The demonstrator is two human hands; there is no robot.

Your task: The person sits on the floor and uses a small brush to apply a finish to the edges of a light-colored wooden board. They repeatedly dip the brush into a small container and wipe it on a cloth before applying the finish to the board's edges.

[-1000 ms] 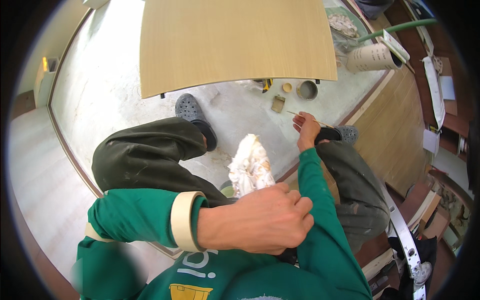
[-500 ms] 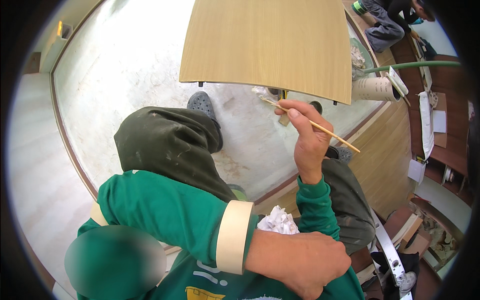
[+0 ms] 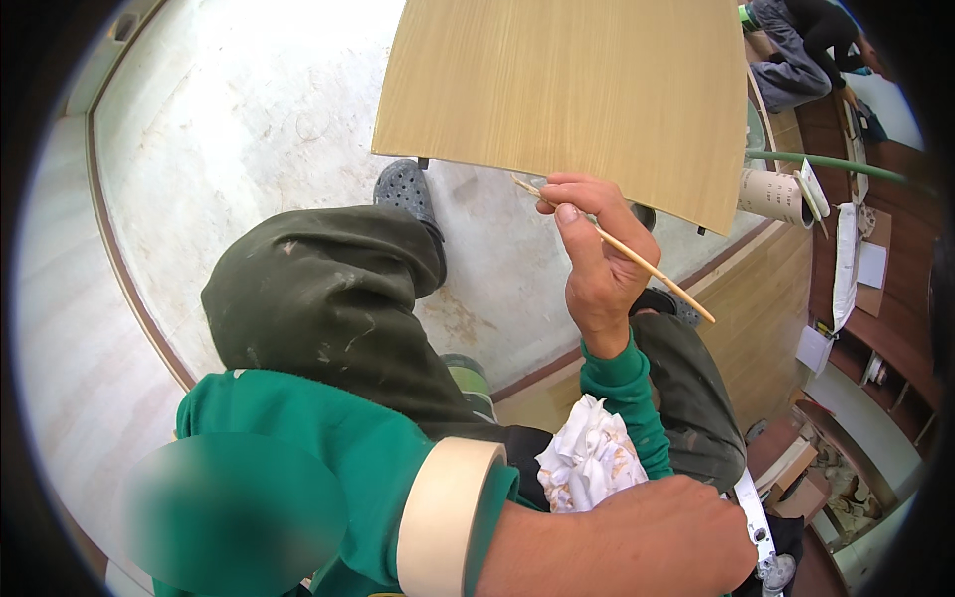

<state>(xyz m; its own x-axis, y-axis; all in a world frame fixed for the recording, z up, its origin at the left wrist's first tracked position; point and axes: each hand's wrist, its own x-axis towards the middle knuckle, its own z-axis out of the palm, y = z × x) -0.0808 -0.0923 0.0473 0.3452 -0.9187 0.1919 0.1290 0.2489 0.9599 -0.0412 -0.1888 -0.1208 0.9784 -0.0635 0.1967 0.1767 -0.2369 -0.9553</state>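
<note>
My right hand (image 3: 607,254) is closed in a pinch on a slim brush with a wooden handle (image 3: 657,279). Its tip points to the near edge of a light wood-grain panel (image 3: 557,90); whether it touches cannot be told. My left forearm crosses in front of me, and my left hand (image 3: 686,527) is curled with its back up, the fingers mostly hidden. Around that sleeve sits a wide roll of cream tape (image 3: 438,522). Crumpled white paper with brown stains (image 3: 592,458) lies between the left forearm and the right sleeve.
A whitish, smudged floor sheet (image 3: 279,109) spreads under the panel and my shoes. To the right stand a cardboard tube (image 3: 771,194), a green hose (image 3: 846,162) and brown shelving (image 3: 880,269). A co-worker (image 3: 796,50) crouches at the far right. A green-white container (image 3: 468,378) sits between my legs.
The brush and right hand have moved slightly left and closer to the panel's edge. My left hand has shifted right and down, and more of the crumpled paper shows.
</note>
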